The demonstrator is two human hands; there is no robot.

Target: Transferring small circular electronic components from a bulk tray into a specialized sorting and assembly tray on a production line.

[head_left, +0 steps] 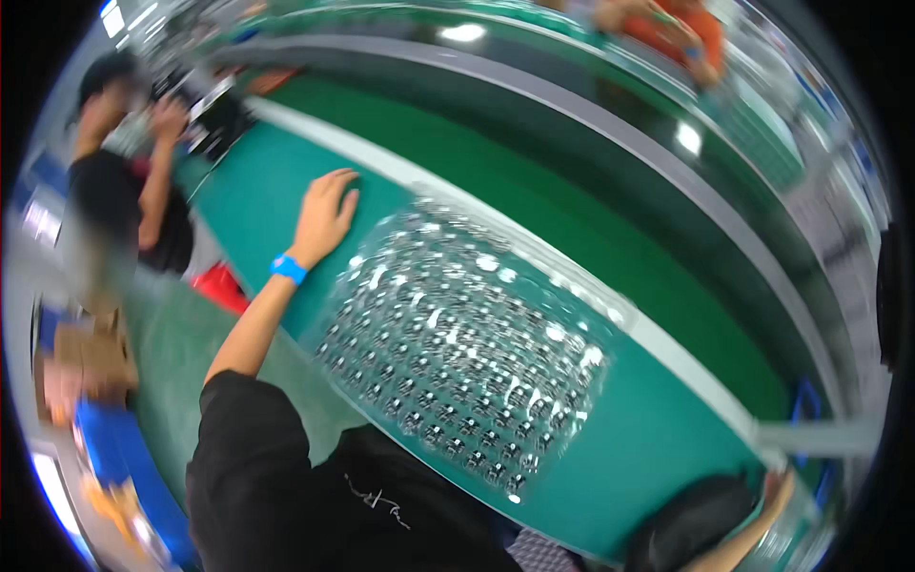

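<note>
My left hand [326, 214], with a blue band on its wrist, hovers over or rests on the green tabletop [250, 176] beyond the left edge of the clear tray. Its fingers are stretched out with the thumb apart, and nothing shows in its grasp. A large clear plastic tray [467, 348] lies flat on the table, holding rows of small dark and silvery parts. My right hand does not come into the picture; the forearm at the lower right seems to belong to someone else.
A pale rail [681, 357] separates the table from a green conveyor belt [534, 186]. At lower right a dark rounded shape, seemingly a co-worker's head [696, 520], overlaps the table. Another person [129, 181] sits at left, and one in orange [672, 33] is across the line.
</note>
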